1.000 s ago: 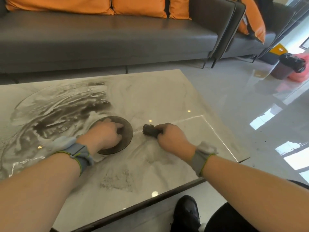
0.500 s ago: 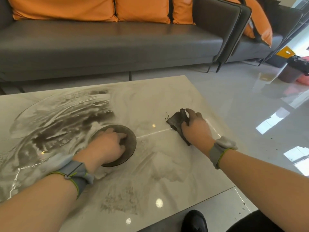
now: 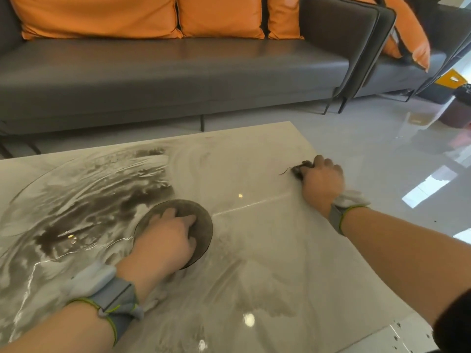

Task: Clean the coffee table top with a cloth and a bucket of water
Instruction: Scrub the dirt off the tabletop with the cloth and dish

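The counter (image 3: 254, 250) is a glossy slab of pale marble-look stone with dark grey swirls across its left half and bright ceiling-light glints on its polish. On it sits a flat round disc (image 3: 201, 225), dark and matte, like a coaster or inset plate. The left hand (image 3: 165, 240) rests on the disc with fingers curled loosely over its top, holding nothing. The right hand (image 3: 321, 182) grips a small dark cloth (image 3: 299, 170), bunched and frayed (a loose thread trails off to the left), pressed to the stone near the counter's far right edge. Half a second ago that hand and cloth were nearer the disc and the cloth lay more spread; now it is further out and wadded tight, while the left hand has kept its place. Both wrists wear grey bands with green trim. Behind stands a smooth dark grey sofa (image 3: 178, 80) with orange cushions (image 3: 219, 16), their tops cut off by the frame. Most of the cloth is hidden under the fingers, and the objects on the shiny floor at far right are too cropped to name.
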The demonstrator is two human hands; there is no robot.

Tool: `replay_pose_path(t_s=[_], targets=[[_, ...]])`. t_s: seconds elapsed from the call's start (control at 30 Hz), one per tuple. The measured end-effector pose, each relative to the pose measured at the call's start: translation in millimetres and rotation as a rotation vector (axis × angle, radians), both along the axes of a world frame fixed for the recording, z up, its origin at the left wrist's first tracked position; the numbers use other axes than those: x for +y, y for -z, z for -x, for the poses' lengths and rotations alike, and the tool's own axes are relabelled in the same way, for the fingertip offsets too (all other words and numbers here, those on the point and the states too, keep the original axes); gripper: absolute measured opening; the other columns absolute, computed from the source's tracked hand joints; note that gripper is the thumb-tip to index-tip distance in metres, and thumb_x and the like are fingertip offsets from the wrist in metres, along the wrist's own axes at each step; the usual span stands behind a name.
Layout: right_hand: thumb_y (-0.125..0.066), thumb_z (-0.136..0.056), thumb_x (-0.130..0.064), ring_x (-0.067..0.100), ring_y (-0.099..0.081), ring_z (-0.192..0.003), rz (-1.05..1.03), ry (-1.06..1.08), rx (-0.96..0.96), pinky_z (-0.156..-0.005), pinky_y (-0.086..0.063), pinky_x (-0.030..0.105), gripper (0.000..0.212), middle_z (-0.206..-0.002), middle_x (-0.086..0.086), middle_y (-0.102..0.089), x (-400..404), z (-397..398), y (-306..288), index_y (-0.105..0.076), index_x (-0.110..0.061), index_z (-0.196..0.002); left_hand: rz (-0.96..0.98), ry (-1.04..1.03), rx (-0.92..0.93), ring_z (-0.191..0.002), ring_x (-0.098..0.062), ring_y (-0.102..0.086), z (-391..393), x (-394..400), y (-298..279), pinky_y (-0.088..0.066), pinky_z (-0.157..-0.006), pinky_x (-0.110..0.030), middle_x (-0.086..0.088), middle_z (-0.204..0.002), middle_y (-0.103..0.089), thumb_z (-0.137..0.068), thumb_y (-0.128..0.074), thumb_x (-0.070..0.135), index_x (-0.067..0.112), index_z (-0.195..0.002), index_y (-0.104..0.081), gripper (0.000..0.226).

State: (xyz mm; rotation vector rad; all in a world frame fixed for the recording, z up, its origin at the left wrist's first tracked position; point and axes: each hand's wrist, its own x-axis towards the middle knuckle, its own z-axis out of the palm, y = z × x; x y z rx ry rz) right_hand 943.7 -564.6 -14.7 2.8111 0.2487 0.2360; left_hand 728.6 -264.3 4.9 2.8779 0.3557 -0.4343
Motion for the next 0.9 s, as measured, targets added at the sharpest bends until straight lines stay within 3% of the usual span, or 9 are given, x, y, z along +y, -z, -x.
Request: replay_pose_path(t_s=[0.13,0.23,0.3,0.47,0.53,0.63,0.7,0.77,0.9], targets=[[-0.045,-0.095,-0.024,0.035,-0.047,-0.108,-0.129,0.123,0.060,-0.087,-0.046,0.043,0.036,-0.123,0.012,-0.040,4,-52,4,-0.064,-0.016,-0.124,-0.022,0.013,-0.035,-0.130,-0.030,-0.038,-3,0,-2,-0.043,-0.105,-0.041,-0.003,-0.142,-0.040,-0.089,-0.047,0.039,0.039,-0.143,-0.043,0.055],[-0.045,-0.093,-0.028,0.037,-0.049,-0.108,-0.303,0.218,0.108,-0.084,-0.048,0.046,0.040,-0.124,0.012,-0.037,28,-79,7,-0.058,-0.015,-0.129,-0.021,0.019,-0.034,-0.132,-0.028,-0.035,1,4,-1,-0.043,-0.106,-0.044,-0.001,-0.143,-0.038,-0.087,-0.045,0.041,0.041,-0.145,-0.038,0.059],[-0.045,-0.096,-0.025,0.037,-0.049,-0.113,-0.319,0.171,0.116,-0.093,-0.048,0.048,0.040,-0.127,0.012,-0.036,57,-84,8,-0.057,-0.018,-0.133,-0.030,0.016,-0.043,-0.131,-0.026,-0.036,3,6,-1,-0.044,-0.104,-0.045,0.001,-0.141,-0.038,-0.085,-0.044,0.042,0.041,-0.145,-0.037,0.060],[-0.049,-0.095,-0.025,0.036,-0.048,-0.120,-0.383,-0.298,0.215,-0.101,-0.046,0.043,0.043,-0.134,0.009,-0.039,131,-44,10,-0.056,-0.041,-0.135,-0.037,-0.010,-0.045,-0.130,-0.026,-0.036,0,7,-3,-0.046,-0.101,-0.046,0.002,-0.140,-0.039,-0.079,-0.036,0.045,0.042,-0.143,-0.038,0.064],[-0.050,-0.096,-0.027,0.036,-0.050,-0.111,-0.381,-0.501,0.211,-0.094,-0.049,0.041,0.040,-0.126,0.010,-0.044,141,-17,13,-0.057,-0.039,-0.133,-0.036,-0.026,-0.047,-0.132,-0.025,-0.035,-2,5,-4,-0.047,-0.100,-0.046,0.002,-0.143,-0.037,-0.080,-0.036,0.046,0.042,-0.144,-0.036,0.064],[-0.053,-0.091,-0.016,0.036,-0.053,-0.093,-0.310,-0.764,0.151,-0.073,-0.051,0.040,0.042,-0.109,0.012,-0.049,138,6,17,-0.062,-0.028,-0.130,-0.049,-0.035,-0.055,-0.133,-0.025,-0.034,-4,3,-1,-0.047,-0.100,-0.045,0.001,-0.145,-0.036,-0.086,-0.043,0.043,0.042,-0.145,-0.035,0.059],[-0.053,-0.087,-0.015,0.035,-0.054,-0.085,-0.251,-0.850,0.075,-0.067,-0.049,0.039,0.044,-0.103,0.013,-0.053,131,-5,15,-0.064,-0.027,-0.128,-0.058,-0.031,-0.063,-0.132,-0.025,-0.035,-6,2,-1,-0.048,-0.100,-0.045,0.000,-0.143,-0.038,-0.086,-0.044,0.042,0.041,-0.144,-0.037,0.058],[-0.051,-0.091,-0.020,0.035,-0.053,-0.090,-0.199,-0.763,0.047,-0.074,-0.045,0.040,0.043,-0.105,0.013,-0.052,127,-30,12,-0.061,-0.031,-0.132,-0.063,-0.040,-0.063,-0.131,-0.025,-0.036,-8,1,0,-0.048,-0.099,-0.045,0.001,-0.142,-0.038,-0.087,-0.044,0.042,0.041,-0.143,-0.038,0.056],[-0.046,-0.098,-0.028,0.036,-0.048,-0.107,-0.183,-0.310,0.056,-0.093,-0.043,0.042,0.040,-0.115,0.010,-0.045,102,-91,8,-0.056,-0.039,-0.135,-0.059,-0.047,-0.070,-0.132,-0.025,-0.035,-10,2,2,-0.048,-0.099,-0.045,0.002,-0.143,-0.036,-0.088,-0.043,0.042,0.042,-0.144,-0.036,0.057]])
